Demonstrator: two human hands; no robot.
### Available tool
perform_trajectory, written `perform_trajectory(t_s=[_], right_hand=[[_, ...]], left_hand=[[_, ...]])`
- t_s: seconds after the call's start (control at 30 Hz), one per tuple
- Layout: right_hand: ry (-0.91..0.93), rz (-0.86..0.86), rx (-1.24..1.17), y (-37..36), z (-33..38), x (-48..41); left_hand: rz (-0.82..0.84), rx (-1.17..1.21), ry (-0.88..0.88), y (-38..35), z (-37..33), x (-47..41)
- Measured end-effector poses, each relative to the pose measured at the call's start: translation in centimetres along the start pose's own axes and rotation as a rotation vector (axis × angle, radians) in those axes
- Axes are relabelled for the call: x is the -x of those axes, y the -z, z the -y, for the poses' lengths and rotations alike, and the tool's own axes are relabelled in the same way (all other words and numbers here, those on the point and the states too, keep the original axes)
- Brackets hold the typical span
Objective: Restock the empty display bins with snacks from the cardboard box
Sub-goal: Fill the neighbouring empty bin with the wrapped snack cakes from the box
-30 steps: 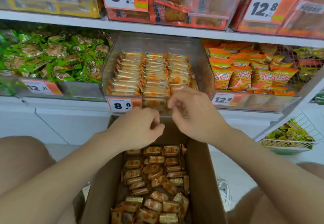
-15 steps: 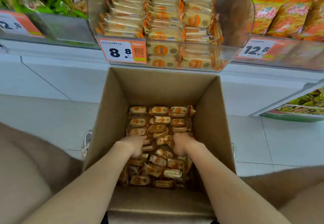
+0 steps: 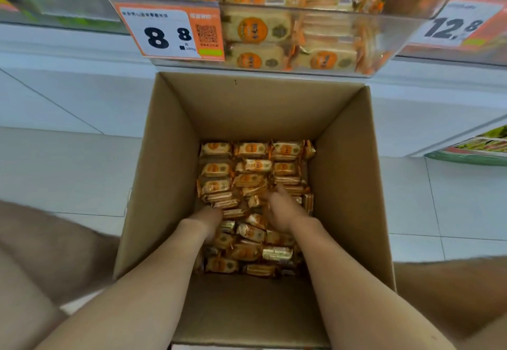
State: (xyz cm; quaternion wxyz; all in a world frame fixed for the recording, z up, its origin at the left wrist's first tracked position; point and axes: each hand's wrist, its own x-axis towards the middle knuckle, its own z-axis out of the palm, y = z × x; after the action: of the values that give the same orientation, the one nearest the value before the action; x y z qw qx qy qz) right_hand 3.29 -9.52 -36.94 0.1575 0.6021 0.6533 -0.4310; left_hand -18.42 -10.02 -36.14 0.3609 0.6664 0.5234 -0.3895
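Looks midway: display bin (image 3: 329, 11) above the cardboard box (image 3: 247, 108) part-filled, many snacks (image 3: 248, 178) inside it. Left hand (image 3: 209, 219), right hand (image 3: 278, 212) among them; cannot tell grasp.

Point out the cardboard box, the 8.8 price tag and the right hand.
cardboard box (image 3: 247, 108): head view, bare inner face of the far wall.
8.8 price tag (image 3: 170, 24): head view, white panel above the digits.
right hand (image 3: 279, 212): head view, middle of the hand, inside the box.

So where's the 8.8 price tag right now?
Head view, upper left of centre: the 8.8 price tag is on the clear display bin, front left, just above the cardboard box.
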Motion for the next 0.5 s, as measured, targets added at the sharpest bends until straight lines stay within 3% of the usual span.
perform_trajectory(t_s=[0.13, 0.27, 0.37, 0.5], right_hand=[[0.059, -0.298, -0.329, 2.1, 1.1, 1.7], [0.063, -0.326, -0.588, 4.5, 1.8, 4.2], [0.074, -0.328, -0.598, 6.7, 2.1, 5.7], [0.129, -0.336, -0.432, 10.7, 2.7, 8.3]], left_hand=[[0.028, -0.001, -0.016, 0.0, -0.3, 0.5], [0.012, -0.008, -0.037, 0.7, -0.5, 2.2], [-0.062, 0.106, -0.098, 1.7, -0.7, 4.2], [-0.21, 0.417, -0.246, 4.4, -1.1, 8.1]])
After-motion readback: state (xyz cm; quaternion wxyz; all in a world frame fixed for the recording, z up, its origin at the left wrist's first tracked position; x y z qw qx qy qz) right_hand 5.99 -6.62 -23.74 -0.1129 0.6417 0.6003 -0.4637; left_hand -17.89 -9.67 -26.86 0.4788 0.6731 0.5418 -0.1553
